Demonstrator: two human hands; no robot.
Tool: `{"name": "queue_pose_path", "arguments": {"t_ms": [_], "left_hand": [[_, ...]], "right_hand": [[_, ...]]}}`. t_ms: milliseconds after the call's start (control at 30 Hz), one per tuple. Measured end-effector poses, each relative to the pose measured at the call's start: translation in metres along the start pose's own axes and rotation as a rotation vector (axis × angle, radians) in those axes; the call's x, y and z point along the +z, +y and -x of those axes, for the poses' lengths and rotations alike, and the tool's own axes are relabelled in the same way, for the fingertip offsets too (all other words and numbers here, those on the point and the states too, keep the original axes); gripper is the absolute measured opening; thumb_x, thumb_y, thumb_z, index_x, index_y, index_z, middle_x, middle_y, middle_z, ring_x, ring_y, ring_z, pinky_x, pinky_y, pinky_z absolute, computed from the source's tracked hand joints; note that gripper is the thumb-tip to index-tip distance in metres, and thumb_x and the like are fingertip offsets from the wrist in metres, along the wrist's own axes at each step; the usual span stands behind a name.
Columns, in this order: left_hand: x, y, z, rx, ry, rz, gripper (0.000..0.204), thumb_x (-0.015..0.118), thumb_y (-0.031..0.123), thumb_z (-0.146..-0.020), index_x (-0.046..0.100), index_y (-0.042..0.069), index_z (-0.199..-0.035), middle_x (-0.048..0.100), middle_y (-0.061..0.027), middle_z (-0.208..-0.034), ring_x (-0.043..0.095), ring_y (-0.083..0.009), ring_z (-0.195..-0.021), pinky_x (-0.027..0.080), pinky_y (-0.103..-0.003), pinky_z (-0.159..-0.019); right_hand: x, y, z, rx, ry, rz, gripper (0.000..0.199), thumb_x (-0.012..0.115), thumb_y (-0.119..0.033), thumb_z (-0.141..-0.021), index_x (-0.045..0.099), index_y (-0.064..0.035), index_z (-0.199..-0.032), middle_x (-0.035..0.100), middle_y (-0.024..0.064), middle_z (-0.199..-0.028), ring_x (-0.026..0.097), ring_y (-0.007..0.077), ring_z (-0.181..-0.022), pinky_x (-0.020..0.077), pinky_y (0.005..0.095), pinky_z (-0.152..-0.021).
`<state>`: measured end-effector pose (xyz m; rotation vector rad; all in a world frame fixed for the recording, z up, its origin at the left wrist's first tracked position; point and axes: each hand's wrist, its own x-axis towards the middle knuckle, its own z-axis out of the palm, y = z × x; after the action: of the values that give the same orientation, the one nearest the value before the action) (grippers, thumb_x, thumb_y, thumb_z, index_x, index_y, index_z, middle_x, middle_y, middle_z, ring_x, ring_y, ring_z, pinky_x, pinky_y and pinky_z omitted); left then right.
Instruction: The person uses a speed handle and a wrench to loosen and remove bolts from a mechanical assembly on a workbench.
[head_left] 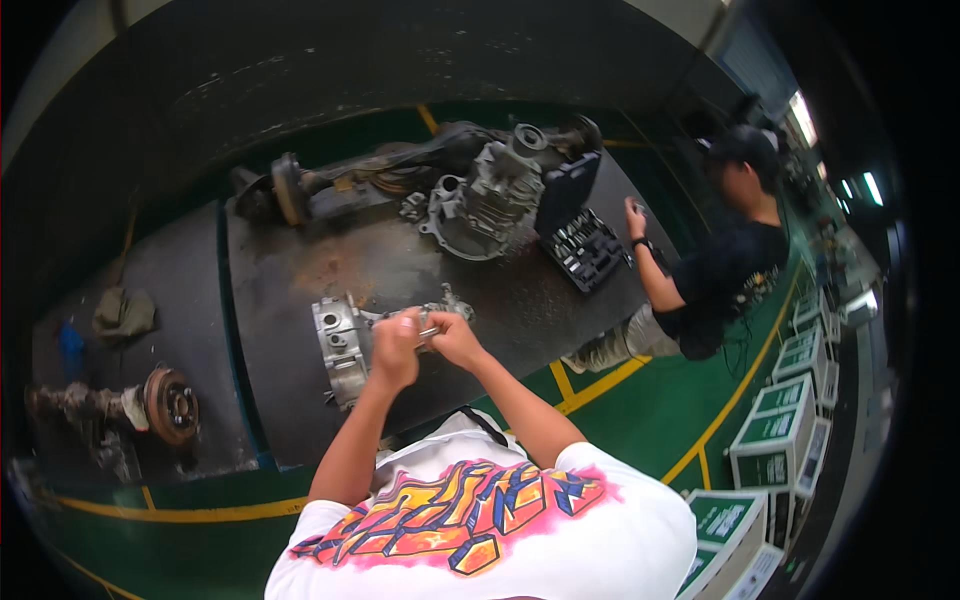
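Note:
My left hand (pixel 397 347) is closed, its fingers curled above the near part of the workbench (pixel 270 385). Right beside it, my right hand (pixel 455 340) is also closed, gripping a small shiny metal piece (pixel 428 328) that shows between the two hands. Its kind is too blurred to tell, and what the left fingers hold is hidden. Just left of my hands stands a grey cast-metal housing (pixel 343 352) with round holes. Behind them lies a smaller metal part (pixel 455 303), partly covered by my right hand.
A large gearbox casing (pixel 490 205) stands farther back, before a long axle (pixel 400 160). An open black socket case (pixel 585 250) lies to its right. Beside it a co-worker (pixel 725 250) holds a small object. A rusty hub assembly (pixel 170 405) rests on the left bench.

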<state>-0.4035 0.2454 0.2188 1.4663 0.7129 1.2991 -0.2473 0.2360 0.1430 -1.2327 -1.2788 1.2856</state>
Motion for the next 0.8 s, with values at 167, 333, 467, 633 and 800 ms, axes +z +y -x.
{"name": "queue_pose_path", "arguments": {"t_ms": [167, 333, 467, 633, 800], "left_hand": [[0.035, 0.002, -0.002, 0.226, -0.240, -0.173, 0.039, 0.037, 0.029, -0.098, 0.047, 0.000, -0.073, 0.044, -0.0181, -0.061, 0.051, -0.0353, -0.059, 0.040, -0.041, -0.060], [0.037, 0.004, -0.029, 0.165, -0.195, -0.231, 0.033, 0.040, 0.021, -0.100, 0.043, 0.001, -0.073, 0.040, -0.0117, -0.058, 0.038, -0.0197, -0.052, 0.035, -0.037, -0.052], [-0.017, -0.009, -0.037, 0.036, 0.096, -0.160, 0.044, 0.042, 0.028, -0.102, 0.042, 0.002, -0.066, 0.039, 0.0002, -0.053, 0.036, -0.0095, -0.051, 0.030, -0.032, -0.046], [0.020, -0.014, 0.012, 0.247, 0.041, -0.240, 0.037, 0.044, 0.021, -0.098, 0.048, 0.000, -0.068, 0.050, -0.0173, -0.061, 0.056, -0.0254, -0.052, 0.042, -0.038, -0.051], [0.031, -0.013, 0.028, 0.377, -0.064, -0.217, 0.042, 0.040, 0.029, -0.098, 0.051, 0.001, -0.069, 0.052, -0.0155, -0.061, 0.059, -0.0337, -0.054, 0.045, -0.038, -0.052]], "right_hand": [[0.046, -0.011, -0.034, -0.378, 0.219, 0.220, 0.025, 0.067, -0.014, -0.089, 0.053, -0.0030, -0.071, 0.048, 0.0011, -0.064, 0.044, 0.0093, -0.062, 0.0379, 0.0267, -0.058], [0.073, 0.074, -0.015, -0.274, -0.070, -0.132, 0.031, 0.067, -0.013, -0.089, 0.045, -0.0062, -0.068, 0.040, -0.0043, -0.070, 0.039, 0.0058, -0.068, 0.0363, 0.0223, -0.063], [0.021, -0.009, 0.013, -0.051, -0.072, 0.058, 0.037, 0.070, -0.016, -0.088, 0.043, -0.0084, -0.064, 0.043, -0.0068, -0.062, 0.038, 0.0061, -0.061, 0.0327, 0.0283, -0.053], [0.028, 0.018, -0.014, -0.203, 0.470, 0.205, 0.036, 0.063, -0.015, -0.091, 0.039, -0.0069, -0.066, 0.037, -0.0013, -0.060, 0.035, 0.0076, -0.062, 0.0324, 0.0297, -0.052], [0.034, 0.015, 0.027, -0.632, 0.518, 0.362, 0.041, 0.060, -0.035, -0.085, 0.054, 0.0016, -0.102, 0.053, 0.0200, -0.085, 0.053, 0.0406, -0.078, 0.0435, 0.0482, -0.075]]}}
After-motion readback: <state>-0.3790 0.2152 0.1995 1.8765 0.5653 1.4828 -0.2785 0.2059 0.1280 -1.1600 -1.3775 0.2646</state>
